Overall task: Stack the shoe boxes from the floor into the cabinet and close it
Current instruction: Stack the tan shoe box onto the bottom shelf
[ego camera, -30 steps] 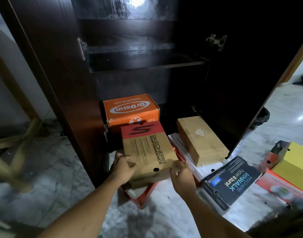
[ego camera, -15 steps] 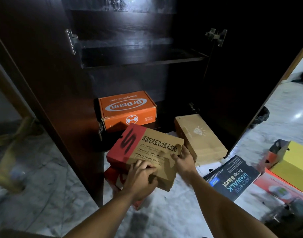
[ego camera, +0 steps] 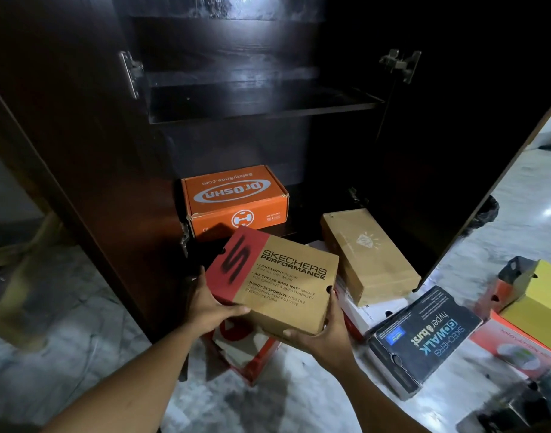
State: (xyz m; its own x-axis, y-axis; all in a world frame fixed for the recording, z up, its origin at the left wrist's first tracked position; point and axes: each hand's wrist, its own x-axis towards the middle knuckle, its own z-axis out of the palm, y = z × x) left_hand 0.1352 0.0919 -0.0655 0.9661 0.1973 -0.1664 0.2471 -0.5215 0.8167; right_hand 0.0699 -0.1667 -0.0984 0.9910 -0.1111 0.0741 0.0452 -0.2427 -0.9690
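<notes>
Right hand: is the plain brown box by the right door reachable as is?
Probably not yet. The right hand and left hand both grip the Skechers Performance box. The plain brown box lies uncovered just beyond it, so nothing else blocks the way.

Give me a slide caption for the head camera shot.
Left hand and right hand hold a Skechers Performance box before the open cabinet, an orange box already inside.

Marble floor carries a black box and red box.
</notes>
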